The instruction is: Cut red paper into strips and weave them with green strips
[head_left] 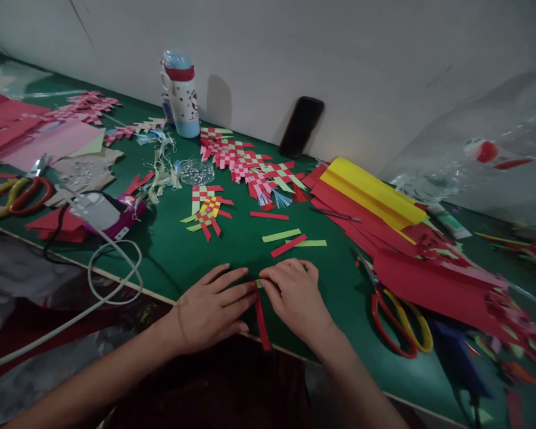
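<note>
Both my hands rest at the near edge of the green table (pixel 174 250). My left hand (pixel 214 304) lies flat with its fingers stretched out, pressing on a red paper strip (pixel 262 325) that runs toward me over the table edge. My right hand (pixel 295 292) has its fingers bent and pinched at the top of that strip, where a bit of light green paper shows. Loose red and green strips (pixel 290 240) lie just beyond my fingers.
Red-and-yellow scissors (pixel 397 319) lie right of my right hand. Red and yellow paper sheets (pixel 370 196) are stacked at right. Woven paper pieces (pixel 250 164), a bottle (pixel 181 95), a phone (pixel 301 126), a bead dish (pixel 196 171) and a white cable (pixel 116 262) fill the rest.
</note>
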A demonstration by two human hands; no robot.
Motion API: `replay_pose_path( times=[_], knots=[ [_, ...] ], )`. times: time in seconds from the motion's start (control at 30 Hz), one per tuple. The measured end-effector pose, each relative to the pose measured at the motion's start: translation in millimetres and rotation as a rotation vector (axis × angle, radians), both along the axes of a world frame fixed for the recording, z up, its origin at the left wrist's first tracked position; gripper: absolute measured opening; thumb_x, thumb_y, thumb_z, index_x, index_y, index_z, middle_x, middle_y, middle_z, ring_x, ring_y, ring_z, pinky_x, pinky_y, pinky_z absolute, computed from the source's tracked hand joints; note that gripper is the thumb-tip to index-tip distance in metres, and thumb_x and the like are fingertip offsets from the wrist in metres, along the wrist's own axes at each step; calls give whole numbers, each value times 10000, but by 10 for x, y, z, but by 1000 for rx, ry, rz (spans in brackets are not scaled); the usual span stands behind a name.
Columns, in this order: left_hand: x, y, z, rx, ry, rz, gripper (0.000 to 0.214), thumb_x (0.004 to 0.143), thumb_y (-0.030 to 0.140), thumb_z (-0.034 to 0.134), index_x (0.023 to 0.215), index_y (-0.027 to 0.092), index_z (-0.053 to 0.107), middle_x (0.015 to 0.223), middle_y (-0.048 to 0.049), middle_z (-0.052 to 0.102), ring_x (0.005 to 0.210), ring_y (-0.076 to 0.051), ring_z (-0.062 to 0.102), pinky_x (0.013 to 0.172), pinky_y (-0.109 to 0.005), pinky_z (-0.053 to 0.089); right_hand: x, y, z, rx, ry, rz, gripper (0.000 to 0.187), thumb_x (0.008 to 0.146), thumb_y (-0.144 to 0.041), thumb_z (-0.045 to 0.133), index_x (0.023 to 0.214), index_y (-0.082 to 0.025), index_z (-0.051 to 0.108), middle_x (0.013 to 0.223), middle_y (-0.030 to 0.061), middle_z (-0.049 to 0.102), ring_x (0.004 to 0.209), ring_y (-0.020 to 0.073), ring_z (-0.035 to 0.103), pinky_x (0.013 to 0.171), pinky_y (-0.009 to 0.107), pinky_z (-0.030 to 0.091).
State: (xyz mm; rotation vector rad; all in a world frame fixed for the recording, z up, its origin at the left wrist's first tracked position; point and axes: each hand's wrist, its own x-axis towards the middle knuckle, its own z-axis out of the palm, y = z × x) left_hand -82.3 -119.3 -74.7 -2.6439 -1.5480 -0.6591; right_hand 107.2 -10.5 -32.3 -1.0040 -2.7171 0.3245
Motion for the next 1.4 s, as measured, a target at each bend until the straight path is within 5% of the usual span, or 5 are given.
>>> replay_pose_path(
  times=[0.3,0.63,1.4],
  knots=[
    [1,19,31,-21,-17,-20,405,951,451,519,1271,215,592,1343,-48,605,1374,-242,408,1197,-438,201,218,23,-59,208,147,-163,164,935,-226,537,995,-250,688,1069,44,705,1035,232,558,923,421,306],
    [11,33,64,-73,7,-15,439,926,461,558,1291,217,570,1344,-53,595,1371,-240,400,1185,-451,235,369,-581,-166,21,249,69,129,891,-339,647,1009,-297,678,1039,-22,725,1072,209,544,1054,453,228],
    [7,6,126,-76,7,-40,423,958,396,512,1319,177,546,1277,-70,633,1269,-244,490,1162,-437,266,629,-369,-99,113,146,-9,254,932,-158,512,1053,-290,693,1112,4,724,1091,241,552,999,467,304]
  ],
)
